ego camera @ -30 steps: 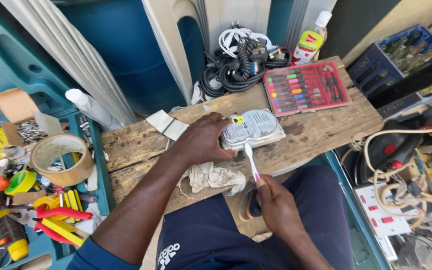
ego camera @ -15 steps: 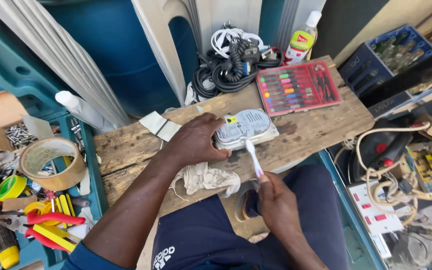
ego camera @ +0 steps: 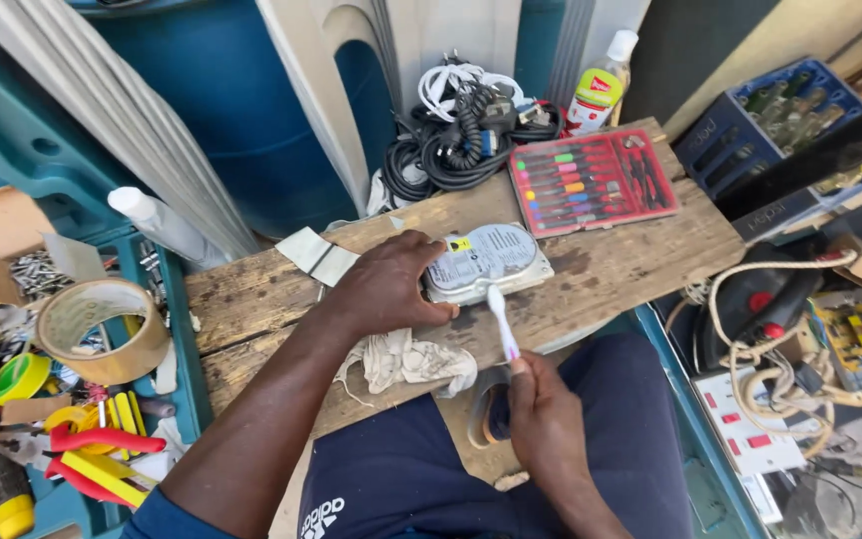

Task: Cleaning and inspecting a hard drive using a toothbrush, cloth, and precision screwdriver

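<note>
A silver hard disk drive (ego camera: 491,262) lies flat on a rough wooden board (ego camera: 631,269) across my lap. My left hand (ego camera: 383,287) presses on the drive's left end and holds it still. My right hand (ego camera: 543,421) grips the handle of a white toothbrush (ego camera: 502,317), whose head touches the drive's near edge. A crumpled white cloth (ego camera: 409,361) lies on the board just below my left hand.
A red case of small screwdrivers (ego camera: 591,182) sits at the board's far right, with a tangle of black and white cables (ego camera: 461,135) and a plastic bottle (ego camera: 596,92) behind it. A roll of brown tape (ego camera: 102,329), pliers (ego camera: 92,454) and loose tools fill the left tray. A crate of bottles (ego camera: 780,115) stands right.
The view has shifted slightly. My left hand stays on the drive while the toothbrush keeps working along the drive's near edge with small moves.
</note>
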